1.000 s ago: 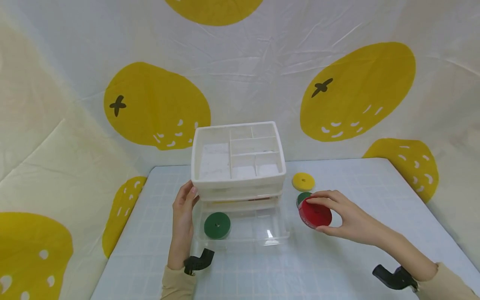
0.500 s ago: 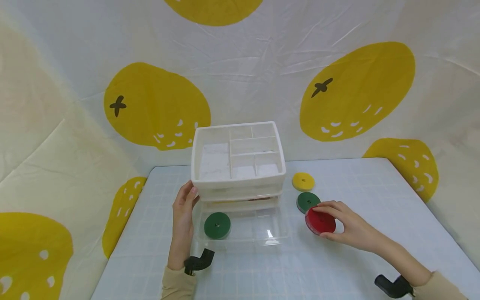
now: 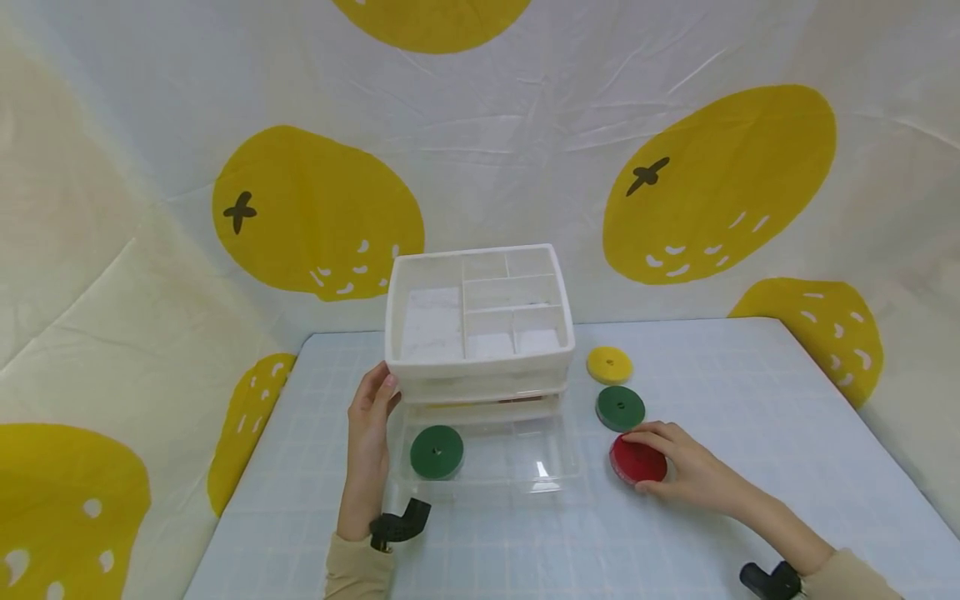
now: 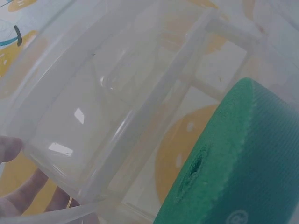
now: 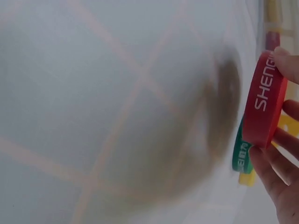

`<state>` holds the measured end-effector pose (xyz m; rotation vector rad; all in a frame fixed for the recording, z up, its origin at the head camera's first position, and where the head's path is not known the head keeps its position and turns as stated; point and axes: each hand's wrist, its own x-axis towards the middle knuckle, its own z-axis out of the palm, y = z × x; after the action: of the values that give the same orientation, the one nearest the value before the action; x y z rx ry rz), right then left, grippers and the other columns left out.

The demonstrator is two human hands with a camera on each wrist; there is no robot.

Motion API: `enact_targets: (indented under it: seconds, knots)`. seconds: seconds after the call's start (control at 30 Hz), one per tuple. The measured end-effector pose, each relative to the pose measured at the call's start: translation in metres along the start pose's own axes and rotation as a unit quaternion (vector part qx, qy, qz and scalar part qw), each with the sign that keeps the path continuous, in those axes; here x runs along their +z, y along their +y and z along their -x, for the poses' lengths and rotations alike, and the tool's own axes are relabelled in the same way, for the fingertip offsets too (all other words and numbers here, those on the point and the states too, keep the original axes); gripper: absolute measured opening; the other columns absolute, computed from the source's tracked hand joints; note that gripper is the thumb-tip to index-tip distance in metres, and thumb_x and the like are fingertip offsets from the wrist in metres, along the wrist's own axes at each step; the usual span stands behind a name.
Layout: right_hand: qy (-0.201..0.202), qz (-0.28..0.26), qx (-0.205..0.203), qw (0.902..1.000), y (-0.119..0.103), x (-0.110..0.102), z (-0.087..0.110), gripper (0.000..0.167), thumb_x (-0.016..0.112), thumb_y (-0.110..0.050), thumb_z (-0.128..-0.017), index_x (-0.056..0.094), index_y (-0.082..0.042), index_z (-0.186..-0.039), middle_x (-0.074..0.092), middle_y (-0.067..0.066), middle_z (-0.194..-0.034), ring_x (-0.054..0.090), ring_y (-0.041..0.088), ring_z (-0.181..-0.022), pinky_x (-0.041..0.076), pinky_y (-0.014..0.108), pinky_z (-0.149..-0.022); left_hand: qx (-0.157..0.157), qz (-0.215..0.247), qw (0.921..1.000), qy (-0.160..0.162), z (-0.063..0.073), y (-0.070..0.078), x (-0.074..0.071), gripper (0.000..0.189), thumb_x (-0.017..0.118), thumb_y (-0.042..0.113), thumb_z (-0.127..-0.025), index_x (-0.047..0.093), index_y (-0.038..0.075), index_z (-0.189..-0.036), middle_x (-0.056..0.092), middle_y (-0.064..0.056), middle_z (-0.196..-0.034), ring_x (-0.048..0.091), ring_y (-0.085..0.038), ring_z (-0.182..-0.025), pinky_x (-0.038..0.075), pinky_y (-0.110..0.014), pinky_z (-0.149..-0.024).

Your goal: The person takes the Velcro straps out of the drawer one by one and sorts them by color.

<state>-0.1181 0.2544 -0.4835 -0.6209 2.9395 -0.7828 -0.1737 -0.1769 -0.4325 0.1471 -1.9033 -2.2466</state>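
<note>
My right hand pinches a red roll of tape between thumb and fingers, low over the tabletop. In the right wrist view white lettering shows on the red roll's edge. My left hand holds the left front corner of a white drawer organizer, thumb in front. A clear drawer is pulled out of its front. Inside the drawer, at the left, sits a green roll of tape, seen large and close in the left wrist view.
Right of the organizer, a yellow roll and another green roll lie in a line running toward the red one. The organizer's top is a divided tray. A pale checked cloth covers the table; a fruit-print curtain hangs behind.
My right hand has brought the red roll down and nearer to me, so the green roll beside it is uncovered. My left hand has stayed at the organizer's corner.
</note>
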Motion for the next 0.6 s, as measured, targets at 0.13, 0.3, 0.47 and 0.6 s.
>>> enact_targets:
  seconds: [0.13, 0.3, 0.47, 0.6]
  knots:
    - [-0.009, 0.005, 0.007, 0.9999, 0.005, 0.005, -0.003, 0.061, 0.083, -0.030, -0.072, 0.059, -0.019, -0.127, 0.055, 0.007, -0.127, 0.049, 0.026, -0.114, 0.059, 0.033, -0.074, 0.000, -0.001, 1.0000, 0.002, 0.000, 0.001, 0.000, 0.041, 0.059, 0.034, -0.095, 0.054, 0.014, -0.131, 0.058, 0.004, -0.126, 0.053, -0.013, -0.116, 0.038, -0.036, -0.106]
    - [-0.022, 0.010, 0.019, 0.9995, 0.008, 0.009, -0.007, 0.062, 0.084, -0.033, -0.071, 0.059, -0.018, -0.127, 0.055, 0.009, -0.127, 0.050, 0.027, -0.114, 0.059, 0.035, -0.074, -0.006, 0.000, 1.0000, 0.003, 0.001, 0.003, 0.001, 0.041, 0.059, 0.033, -0.095, 0.053, 0.013, -0.131, 0.057, 0.005, -0.125, 0.051, -0.013, -0.116, 0.037, -0.035, -0.106]
    - [-0.024, 0.020, 0.018, 0.9993, 0.011, 0.013, -0.009, 0.061, 0.084, -0.033, -0.072, 0.060, -0.019, -0.126, 0.055, 0.009, -0.127, 0.051, 0.026, -0.113, 0.059, 0.036, -0.077, -0.008, 0.000, 1.0000, 0.005, 0.000, 0.002, 0.001, 0.041, 0.059, 0.032, -0.095, 0.053, 0.013, -0.131, 0.057, 0.005, -0.124, 0.051, -0.012, -0.117, 0.038, -0.035, -0.106]
    - [-0.024, 0.031, 0.012, 0.9992, 0.012, 0.016, -0.009, 0.060, 0.084, -0.032, -0.071, 0.060, -0.019, -0.125, 0.056, 0.008, -0.127, 0.052, 0.025, -0.112, 0.058, 0.036, -0.077, -0.009, 0.001, 0.9999, 0.006, -0.001, 0.001, 0.000, 0.041, 0.060, 0.031, -0.095, 0.053, 0.013, -0.131, 0.058, 0.005, -0.124, 0.051, -0.012, -0.117, 0.038, -0.035, -0.105]
